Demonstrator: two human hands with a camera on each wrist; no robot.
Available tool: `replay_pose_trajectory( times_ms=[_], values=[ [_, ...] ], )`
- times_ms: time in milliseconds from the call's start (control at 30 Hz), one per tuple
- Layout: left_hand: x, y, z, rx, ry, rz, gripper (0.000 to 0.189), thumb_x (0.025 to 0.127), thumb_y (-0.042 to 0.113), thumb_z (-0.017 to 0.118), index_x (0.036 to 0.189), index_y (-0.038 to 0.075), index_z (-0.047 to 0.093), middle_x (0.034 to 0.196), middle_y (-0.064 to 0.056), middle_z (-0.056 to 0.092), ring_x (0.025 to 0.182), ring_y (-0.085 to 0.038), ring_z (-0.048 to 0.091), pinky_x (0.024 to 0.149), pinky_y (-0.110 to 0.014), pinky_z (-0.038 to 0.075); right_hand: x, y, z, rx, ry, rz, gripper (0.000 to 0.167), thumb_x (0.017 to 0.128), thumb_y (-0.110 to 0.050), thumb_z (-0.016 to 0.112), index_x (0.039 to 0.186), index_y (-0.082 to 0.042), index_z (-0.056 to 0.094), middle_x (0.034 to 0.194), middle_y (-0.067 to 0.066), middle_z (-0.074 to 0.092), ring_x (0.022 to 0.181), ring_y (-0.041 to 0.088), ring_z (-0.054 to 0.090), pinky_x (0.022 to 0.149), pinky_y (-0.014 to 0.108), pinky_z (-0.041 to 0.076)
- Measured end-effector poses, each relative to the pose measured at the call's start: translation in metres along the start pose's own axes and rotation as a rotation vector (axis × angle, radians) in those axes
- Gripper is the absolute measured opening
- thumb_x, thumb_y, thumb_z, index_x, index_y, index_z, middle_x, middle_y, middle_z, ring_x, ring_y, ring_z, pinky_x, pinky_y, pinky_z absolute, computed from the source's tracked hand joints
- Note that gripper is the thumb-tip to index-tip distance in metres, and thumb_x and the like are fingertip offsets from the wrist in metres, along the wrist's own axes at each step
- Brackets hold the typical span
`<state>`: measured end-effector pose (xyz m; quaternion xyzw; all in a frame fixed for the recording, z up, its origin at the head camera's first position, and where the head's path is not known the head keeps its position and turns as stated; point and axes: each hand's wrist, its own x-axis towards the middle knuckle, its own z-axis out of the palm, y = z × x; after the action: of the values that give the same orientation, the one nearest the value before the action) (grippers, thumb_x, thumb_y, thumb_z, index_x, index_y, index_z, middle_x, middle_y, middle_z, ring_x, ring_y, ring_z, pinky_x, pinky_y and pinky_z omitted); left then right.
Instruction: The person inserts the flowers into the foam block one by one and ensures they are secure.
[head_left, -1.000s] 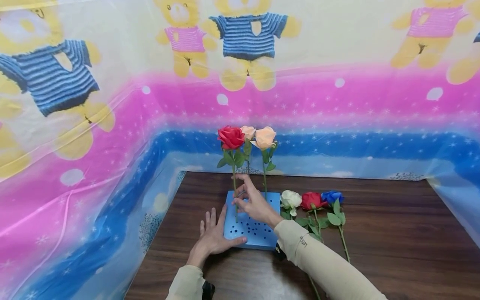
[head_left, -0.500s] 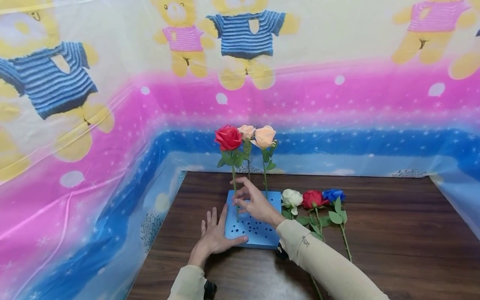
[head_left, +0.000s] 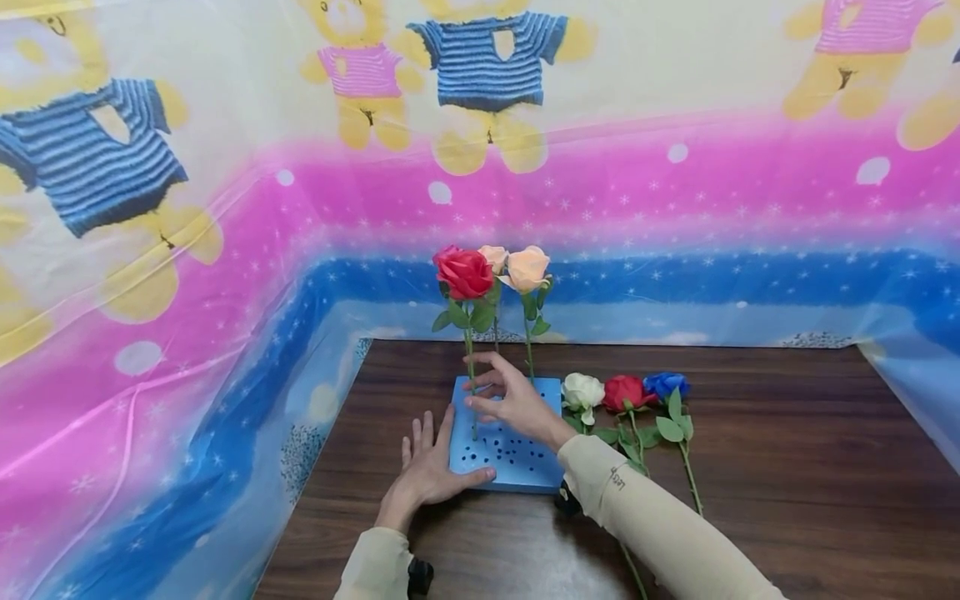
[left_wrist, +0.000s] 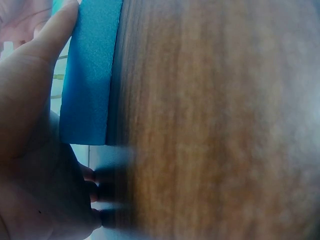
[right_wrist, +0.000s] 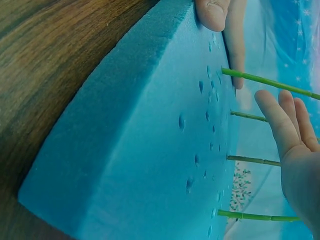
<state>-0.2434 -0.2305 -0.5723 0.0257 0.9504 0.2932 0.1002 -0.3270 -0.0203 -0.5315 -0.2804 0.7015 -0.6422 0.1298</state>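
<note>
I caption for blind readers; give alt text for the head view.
A right hand is beside the stem of an upright red rose in a blue block the left hand touches. Peach roses stand behind; three loose roses lie at right.

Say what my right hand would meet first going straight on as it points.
Probably the stem of the front upright red rose, right by your fingertips; depth is unclear, so they may be touching.

Of 2 hands [head_left: 427,471] [head_left: 523,410], the left touches a blue block [head_left: 516,477], the right is beside rose stems [head_left: 469,335].
</note>
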Motion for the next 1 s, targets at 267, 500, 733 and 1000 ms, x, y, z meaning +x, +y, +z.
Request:
replay_pose_trajectory(
  times_ms=[267, 500, 733, 1000],
  values=[
    [0.001, 0.000, 0.001, 0.009, 0.006, 0.011, 0.134, 0.087, 0.080, 0.078, 0.182, 0.019, 0.005, 0.184, -0.031, -0.001, 0.169, -0.055, -0.006, 0.131, -0.078, 0.001, -0.007, -0.002, -0.008, 0.054, 0.000, 0.014, 0.069, 0.106, -0.023, 0.081, 0.166, -0.030, 0.046, 0.151, 0.026, 0.065, 0.124, 0.036, 0.073, 0.092, 0.057, 0.067],
    [-0.001, 0.001, 0.000, 0.005, 0.008, 0.014, 0.134, 0.088, 0.079, 0.079, 0.182, 0.018, 0.006, 0.183, -0.032, 0.000, 0.169, -0.056, -0.007, 0.131, -0.078, 0.001, -0.014, -0.004, -0.013, 0.079, -0.003, 0.015, 0.073, 0.107, -0.020, 0.080, 0.169, -0.030, 0.043, 0.156, 0.022, 0.063, 0.129, 0.038, 0.071, 0.093, 0.060, 0.066],
    [-0.001, 0.003, 0.000, -0.001, 0.012, 0.021, 0.134, 0.087, 0.078, 0.080, 0.182, 0.017, 0.007, 0.183, -0.033, 0.000, 0.169, -0.057, -0.006, 0.130, -0.079, 0.001, -0.026, -0.010, -0.021, 0.100, 0.003, 0.017, 0.074, 0.107, -0.020, 0.080, 0.169, -0.032, 0.043, 0.159, 0.018, 0.063, 0.131, 0.036, 0.071, 0.088, 0.054, 0.068],
    [0.001, 0.003, 0.000, 0.002, 0.012, 0.019, 0.136, 0.086, 0.080, 0.079, 0.181, 0.016, 0.006, 0.183, -0.034, -0.002, 0.169, -0.056, -0.009, 0.130, -0.079, -0.002, -0.037, -0.016, -0.034, 0.120, -0.002, -0.012, 0.073, 0.108, -0.018, 0.078, 0.170, -0.027, 0.042, 0.162, 0.026, 0.057, 0.134, 0.043, 0.069, 0.087, 0.055, 0.068]
  ],
)
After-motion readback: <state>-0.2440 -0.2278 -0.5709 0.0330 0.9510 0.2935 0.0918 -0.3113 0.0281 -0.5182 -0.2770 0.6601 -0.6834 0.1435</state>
